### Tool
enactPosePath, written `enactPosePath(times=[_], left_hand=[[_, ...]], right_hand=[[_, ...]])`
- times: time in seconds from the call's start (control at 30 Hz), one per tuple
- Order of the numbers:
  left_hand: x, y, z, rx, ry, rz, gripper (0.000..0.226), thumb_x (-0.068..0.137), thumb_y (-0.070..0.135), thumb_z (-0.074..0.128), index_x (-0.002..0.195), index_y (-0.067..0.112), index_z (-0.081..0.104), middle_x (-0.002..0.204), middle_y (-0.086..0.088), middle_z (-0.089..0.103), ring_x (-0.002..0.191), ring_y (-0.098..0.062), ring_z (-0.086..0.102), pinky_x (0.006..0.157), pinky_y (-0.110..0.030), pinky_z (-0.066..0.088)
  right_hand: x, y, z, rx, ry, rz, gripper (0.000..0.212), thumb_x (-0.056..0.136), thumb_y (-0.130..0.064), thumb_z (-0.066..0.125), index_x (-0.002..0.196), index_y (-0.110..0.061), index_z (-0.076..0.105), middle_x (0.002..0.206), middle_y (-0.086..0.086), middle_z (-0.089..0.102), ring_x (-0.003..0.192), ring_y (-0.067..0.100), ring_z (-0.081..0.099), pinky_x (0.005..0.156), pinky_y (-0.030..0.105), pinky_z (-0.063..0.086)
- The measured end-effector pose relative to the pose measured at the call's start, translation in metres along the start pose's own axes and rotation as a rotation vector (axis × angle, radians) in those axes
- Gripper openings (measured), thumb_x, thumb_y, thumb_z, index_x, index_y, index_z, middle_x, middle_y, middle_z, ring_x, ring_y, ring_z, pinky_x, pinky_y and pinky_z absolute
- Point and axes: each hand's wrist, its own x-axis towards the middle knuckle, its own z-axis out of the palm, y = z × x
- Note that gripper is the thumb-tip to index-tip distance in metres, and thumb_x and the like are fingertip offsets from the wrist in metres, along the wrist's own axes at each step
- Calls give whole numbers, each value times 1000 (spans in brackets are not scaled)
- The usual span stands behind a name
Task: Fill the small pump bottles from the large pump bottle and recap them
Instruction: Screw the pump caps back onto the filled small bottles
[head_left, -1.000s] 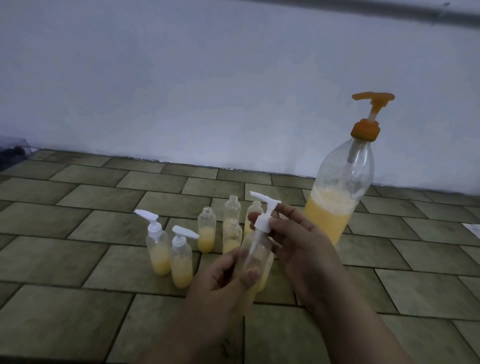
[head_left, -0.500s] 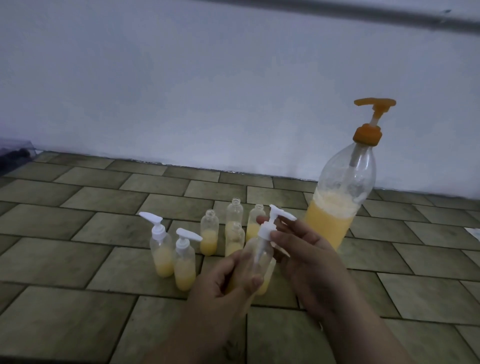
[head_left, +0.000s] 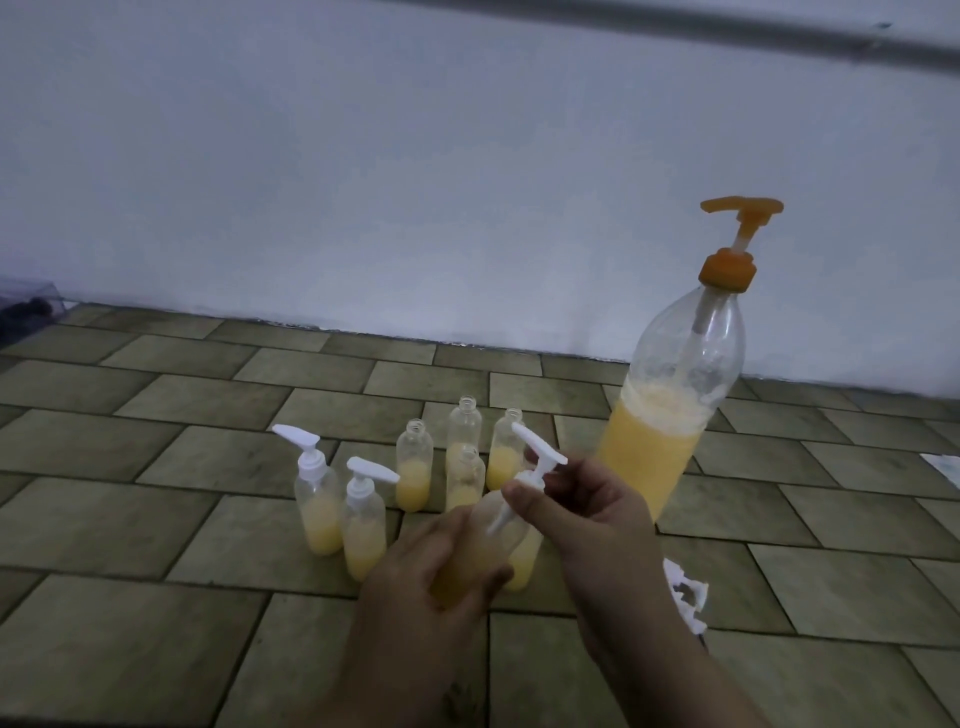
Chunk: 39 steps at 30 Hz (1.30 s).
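Note:
My left hand (head_left: 431, 577) grips a small clear bottle (head_left: 480, 540) holding yellow liquid, tilted toward the right. My right hand (head_left: 587, 514) pinches the collar of a white pump cap (head_left: 537, 457) at that bottle's neck, its dip tube inside. The large clear bottle (head_left: 670, 421) with an orange pump (head_left: 732, 244) stands upright just behind my right hand, about half full of yellow liquid. Two capped small bottles (head_left: 337, 499) stand at the left. Several uncapped small bottles (head_left: 457, 457) with yellow liquid stand behind my hands.
Everything stands on a brown tiled floor (head_left: 156, 467) below a white wall (head_left: 363, 182). Loose white pump caps (head_left: 685, 592) lie by my right forearm. A clear box (head_left: 26, 306) sits at the far left by the wall. A white scrap (head_left: 943, 465) lies at the right edge.
The pump cap has turned in my right hand, its spout swinging from left to right. The held bottle has tilted more. The view has shifted down slightly.

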Motion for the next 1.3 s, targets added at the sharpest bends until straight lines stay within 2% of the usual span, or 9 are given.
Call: enactPosePath(times=[0.17,0.3,0.37,0.5,0.7,0.87,1.0,1.17,1.3], left_hand=[[-1,-8,4,54,44,8,52,75,36,74,116,43,43,104,41,41,98,24,43,74,-2,36],[7,-20,8,38,21,-84,40,77,37,73,111,38,52,109,29,52,102,10,48,75,-11,40],[9,-27,13,21,29,-129,44,76,38,73,116,34,55,112,21,56,104,1,51,81,-22,46],[11,-39,21,81,46,-148,44,78,38,72,116,35,50,109,22,51,99,0,49,77,-20,42],[13,-54,27,82,99,-173,47,81,33,69,123,26,50,109,13,53,103,-8,54,85,-30,49],[17,-57,34,35,182,-194,61,78,24,74,132,23,44,120,5,56,114,-14,53,92,-40,50],[14,-58,35,-6,195,-193,78,74,24,78,141,22,36,137,4,48,128,-14,44,102,-44,44],[-2,-51,41,-76,246,-183,89,69,8,80,143,19,31,143,4,37,133,-15,38,108,-45,38],[-26,-40,55,-121,341,-110,80,66,1,80,129,34,41,123,20,43,111,-2,50,93,-9,41]], right_hand=[[-1,10,9,-158,73,-52,35,68,-8,80,94,-28,69,70,-12,63,76,19,59,72,39,56],[-1,10,1,-400,-80,-115,49,67,-15,81,108,-35,64,98,-21,67,97,-3,59,84,20,45],[-3,10,-4,-438,-107,-118,50,68,-13,80,109,-37,63,105,-27,65,104,-7,55,88,19,43],[-6,8,-21,-349,46,-37,32,77,-12,74,100,-34,69,99,-20,68,97,2,61,84,29,52],[-3,3,-58,-138,247,59,21,82,3,64,91,-15,70,84,-5,74,79,5,68,62,13,49],[-9,12,-74,-128,316,129,20,84,3,62,92,-13,70,87,0,74,85,15,68,75,29,51],[-7,15,-87,-211,350,101,21,84,3,62,92,-15,70,90,0,73,90,13,67,77,27,50],[-6,24,-98,-565,316,28,18,85,-6,64,93,-22,67,89,-6,68,87,10,62,69,24,47],[-8,48,-101,-1232,180,-119,20,77,-18,70,95,-25,65,86,-10,59,82,10,52,71,28,41]])
